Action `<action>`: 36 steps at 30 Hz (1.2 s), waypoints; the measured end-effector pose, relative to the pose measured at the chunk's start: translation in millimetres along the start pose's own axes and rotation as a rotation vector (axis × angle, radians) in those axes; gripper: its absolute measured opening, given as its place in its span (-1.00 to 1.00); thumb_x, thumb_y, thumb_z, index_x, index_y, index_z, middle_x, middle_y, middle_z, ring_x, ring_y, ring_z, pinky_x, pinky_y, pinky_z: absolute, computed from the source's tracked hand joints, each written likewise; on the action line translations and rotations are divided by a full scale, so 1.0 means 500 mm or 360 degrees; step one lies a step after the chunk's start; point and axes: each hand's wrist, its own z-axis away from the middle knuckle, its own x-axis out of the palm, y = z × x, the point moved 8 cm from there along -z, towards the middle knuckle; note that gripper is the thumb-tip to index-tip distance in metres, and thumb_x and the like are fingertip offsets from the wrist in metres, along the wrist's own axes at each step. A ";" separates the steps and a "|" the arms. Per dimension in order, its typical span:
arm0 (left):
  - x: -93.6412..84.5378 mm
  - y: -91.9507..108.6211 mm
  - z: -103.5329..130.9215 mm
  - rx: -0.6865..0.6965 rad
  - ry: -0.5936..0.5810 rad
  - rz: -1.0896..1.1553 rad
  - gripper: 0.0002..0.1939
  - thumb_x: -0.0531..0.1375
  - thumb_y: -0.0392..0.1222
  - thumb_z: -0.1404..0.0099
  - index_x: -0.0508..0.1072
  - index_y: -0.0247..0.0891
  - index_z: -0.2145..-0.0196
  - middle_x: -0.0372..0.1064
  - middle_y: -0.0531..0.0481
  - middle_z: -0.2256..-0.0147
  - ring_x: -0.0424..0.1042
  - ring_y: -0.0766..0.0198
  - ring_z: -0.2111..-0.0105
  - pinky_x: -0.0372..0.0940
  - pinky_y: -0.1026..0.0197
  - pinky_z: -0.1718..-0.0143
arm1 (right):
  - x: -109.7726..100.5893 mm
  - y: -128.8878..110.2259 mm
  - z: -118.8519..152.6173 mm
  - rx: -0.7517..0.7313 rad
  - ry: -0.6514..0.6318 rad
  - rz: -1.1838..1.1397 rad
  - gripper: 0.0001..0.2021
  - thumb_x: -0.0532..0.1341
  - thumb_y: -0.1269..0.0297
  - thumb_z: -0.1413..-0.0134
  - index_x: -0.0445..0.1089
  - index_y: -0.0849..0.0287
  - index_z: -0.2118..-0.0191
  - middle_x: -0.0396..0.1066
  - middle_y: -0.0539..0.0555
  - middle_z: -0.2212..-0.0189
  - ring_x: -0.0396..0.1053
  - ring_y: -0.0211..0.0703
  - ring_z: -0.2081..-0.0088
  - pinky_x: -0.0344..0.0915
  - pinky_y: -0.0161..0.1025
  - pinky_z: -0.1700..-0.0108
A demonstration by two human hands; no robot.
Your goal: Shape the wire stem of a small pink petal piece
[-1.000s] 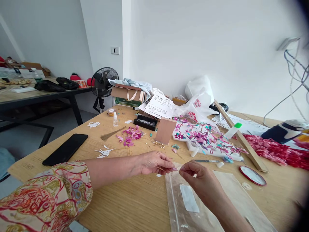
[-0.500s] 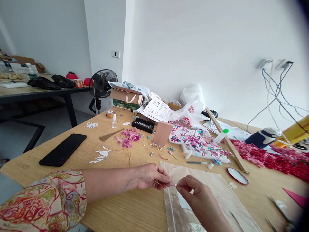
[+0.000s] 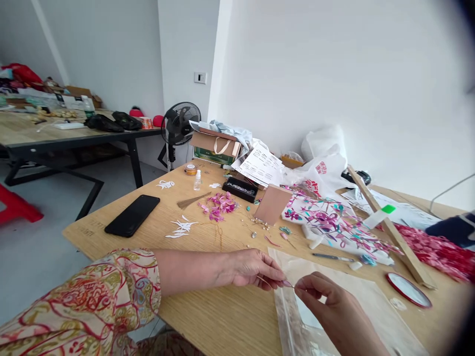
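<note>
Far left: black phone [image 3: 132,216] flat near the table [image 3: 215,319] edge, likely parked there to stay out of the way. White cut strips [image 3: 181,228] in a loose cluster right of it; tan fanned bundle [image 3: 191,200] and small bottle [image 3: 197,180] farther off. Pink-purple petals [image 3: 218,205] heaped just right of the bundle, probably grouped for easy picking.

Left hand [image 3: 256,269]: narrow pinch, thumb and fingers on a small pinkish piece [image 3: 287,283], held up over the near table by the bag's left edge; seems the anchor hand, steadying it. Right hand [image 3: 322,294]: fingertips pinched together on a fine pale end [image 3: 293,287] at the piece's right side; thread or own tip, too small to tell. Fingertips nearly meet, presumably for fine control on something this tiny.

Clear plastic bag [image 3: 365,296] flat under the right hand. Brown block [image 3: 273,204] stands upright, farther off. Pen-like tool [image 3: 333,257] lies beyond the bag, looks within reach. Far right: wooden bar [image 3: 389,227] across the patterned sheet's [image 3: 326,222] right side, maybe as a weight; red-rimmed disc [image 3: 408,290] nearer.
</note>
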 end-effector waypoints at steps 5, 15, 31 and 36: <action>-0.012 0.000 -0.007 0.0020 0.0018 0.0063 -0.66 0.36 -0.12 0.32 0.43 -0.35 0.56 0.35 0.07 0.56 0.24 0.46 0.59 0.08 0.29 0.44 | 0.002 -0.002 -0.014 -0.0064 -0.0028 0.0041 -0.81 0.05 0.20 0.09 0.30 0.09 0.59 0.35 -0.02 0.60 0.30 -0.21 0.52 0.19 -0.33 0.45; -0.032 -0.014 -0.005 0.0027 0.0073 0.0115 -0.66 0.37 -0.12 0.32 0.43 -0.35 0.55 0.33 0.08 0.59 0.22 0.46 0.61 0.08 0.30 0.45 | 0.026 0.004 -0.029 -0.0175 -0.0051 0.0006 -0.81 0.05 0.19 0.10 0.30 0.08 0.60 0.36 -0.01 0.59 0.31 -0.19 0.52 0.21 -0.32 0.46; -0.033 -0.004 0.004 0.0020 0.0070 0.0096 -0.73 0.34 -0.15 0.23 0.40 -0.37 0.58 0.32 0.07 0.58 0.22 0.48 0.61 0.06 0.33 0.47 | 0.036 0.001 -0.039 -0.0113 -0.0037 -0.0024 -0.84 0.04 0.30 0.10 0.29 0.11 0.59 0.33 -0.01 0.56 0.29 -0.20 0.47 0.17 -0.32 0.42; -0.038 -0.003 0.003 0.0037 0.0086 0.0106 -0.73 0.33 -0.15 0.22 0.39 -0.37 0.58 0.31 0.07 0.58 0.21 0.49 0.61 0.06 0.33 0.47 | 0.035 -0.003 -0.045 -0.0109 -0.0049 0.0004 -0.83 0.03 0.31 0.09 0.30 0.12 0.58 0.32 -0.02 0.57 0.29 -0.21 0.47 0.15 -0.32 0.41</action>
